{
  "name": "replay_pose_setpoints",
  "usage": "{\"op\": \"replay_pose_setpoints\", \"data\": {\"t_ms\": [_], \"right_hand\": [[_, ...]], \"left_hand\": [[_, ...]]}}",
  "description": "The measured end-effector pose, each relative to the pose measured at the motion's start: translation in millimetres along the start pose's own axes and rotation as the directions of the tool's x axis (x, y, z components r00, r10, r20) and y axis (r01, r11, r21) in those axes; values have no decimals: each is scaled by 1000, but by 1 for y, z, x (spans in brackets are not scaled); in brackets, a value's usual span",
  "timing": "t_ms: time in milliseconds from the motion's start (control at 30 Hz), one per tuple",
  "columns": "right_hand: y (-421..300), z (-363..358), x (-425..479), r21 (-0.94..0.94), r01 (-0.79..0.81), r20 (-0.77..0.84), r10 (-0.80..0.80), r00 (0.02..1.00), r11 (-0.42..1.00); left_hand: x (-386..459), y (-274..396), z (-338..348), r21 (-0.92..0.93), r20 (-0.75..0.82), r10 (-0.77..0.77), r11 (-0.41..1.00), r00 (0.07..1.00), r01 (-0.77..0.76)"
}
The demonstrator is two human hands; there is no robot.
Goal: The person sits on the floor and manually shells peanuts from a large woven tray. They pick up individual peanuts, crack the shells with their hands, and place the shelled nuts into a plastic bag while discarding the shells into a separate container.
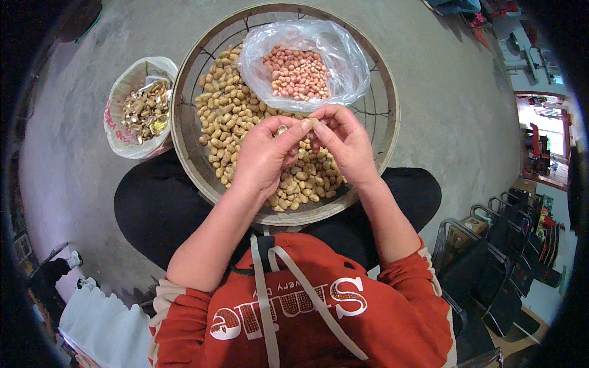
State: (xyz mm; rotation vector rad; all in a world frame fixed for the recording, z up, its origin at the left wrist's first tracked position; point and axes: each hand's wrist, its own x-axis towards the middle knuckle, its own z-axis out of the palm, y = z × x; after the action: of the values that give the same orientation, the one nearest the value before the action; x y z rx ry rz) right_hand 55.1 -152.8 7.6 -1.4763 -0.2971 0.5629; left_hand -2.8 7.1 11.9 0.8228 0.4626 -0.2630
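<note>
A round, rimmed sieve rests over my lap, with many unshelled peanuts spread over its left and near parts. Inside its far side sits a clear plastic bag holding shelled pink peanut kernels. Just below the bag, my left hand and my right hand meet at the fingertips around a small pale peanut piece. An open half shell shows between my left thumb and fingers. The fingertips partly hide what each hand grips.
Left of the sieve, a white plastic bag on the concrete floor holds broken peanut shells. Black folding chairs stand at the right. A person's light-coloured clothing and shoes show at the lower left.
</note>
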Motion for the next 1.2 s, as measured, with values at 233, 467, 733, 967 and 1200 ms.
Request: {"op": "replay_pose_setpoints", "data": {"t_ms": [233, 467, 733, 967, 1200], "right_hand": [[2, -1, 0, 397, -177, 81, 158, 984, 901], [-3, 3, -2, 215, -136, 104, 116, 988, 967], [-2, 7, -1, 510, -202, 194, 117, 974, 836], [1, 2, 1, 421, -159, 191, 84, 978, 893], [11, 4, -1, 357, -60, 110, 21, 994, 932]], "left_hand": [[-4, 5, 8, 149, -47, 165, 976, 985, -156], [-1, -2, 5, 194, -19, 141, 972, 990, -135], [5, -4, -3, -72, -44, 56, 996, 997, -59], [3, -3, -1, -140, -45, -30, 990, 999, 23], [4, -8, -3, -96, 16, -27, 995, 1000, 28]]}}
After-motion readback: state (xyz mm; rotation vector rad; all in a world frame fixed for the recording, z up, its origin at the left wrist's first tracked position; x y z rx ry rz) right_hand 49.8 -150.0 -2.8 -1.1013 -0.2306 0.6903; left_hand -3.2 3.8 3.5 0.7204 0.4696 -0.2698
